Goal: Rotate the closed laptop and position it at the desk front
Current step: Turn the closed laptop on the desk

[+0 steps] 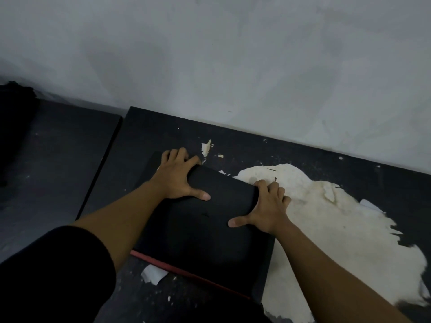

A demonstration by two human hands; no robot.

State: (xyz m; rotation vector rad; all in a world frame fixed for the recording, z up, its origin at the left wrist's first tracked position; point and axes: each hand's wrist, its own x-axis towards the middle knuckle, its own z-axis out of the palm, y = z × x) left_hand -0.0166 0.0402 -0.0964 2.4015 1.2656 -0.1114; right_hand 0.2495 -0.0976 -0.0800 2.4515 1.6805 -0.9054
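Closed laptop (205, 234), askew on the desk (163, 127), is clasped by the left grip (179, 177) at its 11 o'clock edge and the right grip (267, 206) at 2 o'clock; rotation is judged in hand, with squaring and drawing toward 6 o'clock required next.

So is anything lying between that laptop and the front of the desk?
Only a small pale scrap lies on the desk, just in front of the laptop; nothing bulkier shows.

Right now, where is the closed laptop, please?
Head view, centre: the closed laptop lies under the left hand and right hand, left of the pale patch.
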